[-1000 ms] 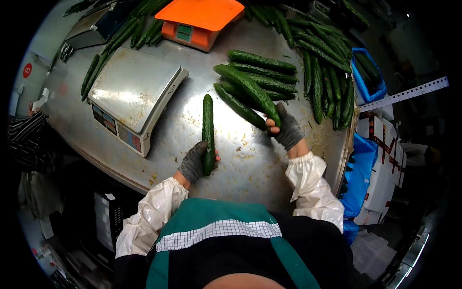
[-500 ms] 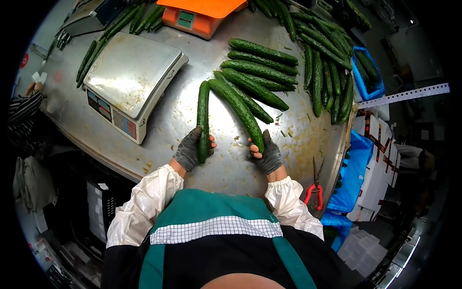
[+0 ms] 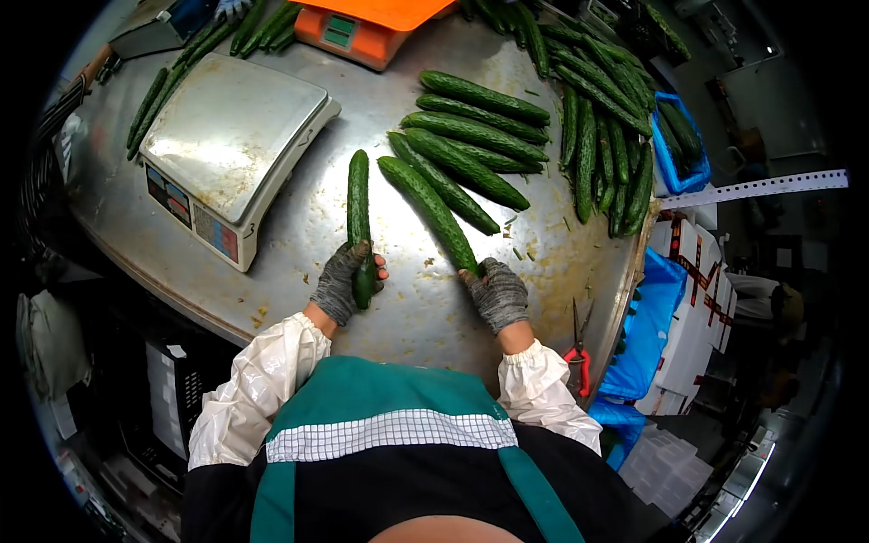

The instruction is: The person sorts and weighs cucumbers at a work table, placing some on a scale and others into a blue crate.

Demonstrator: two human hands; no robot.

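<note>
My left hand (image 3: 342,282), in a grey fingerless glove, is wrapped round the lower end of a dark green cucumber (image 3: 358,195), which points away from me. My right hand (image 3: 498,297), gloved alike, grips the near end of a second cucumber (image 3: 429,208), its back turned up and some fingers hidden beneath. That cucumber lies slanted on the metal table (image 3: 416,317). Just beyond it, several more cucumbers (image 3: 484,98) lie side by side.
A white scale (image 3: 240,136) stands at the left, an orange one (image 3: 362,32) at the back. A cucumber pile (image 3: 606,136) covers the right rear. Red-handled scissors (image 3: 579,357) lie by the right edge, above blue-lined boxes (image 3: 647,335). Another person's gloved hand (image 3: 233,9) shows at the top left.
My left hand has shifted its cucumber left, widening the gap to the second one. My right hand has rolled over its cucumber's end. Another person's arm and gloved hand now reach in at the left.
</note>
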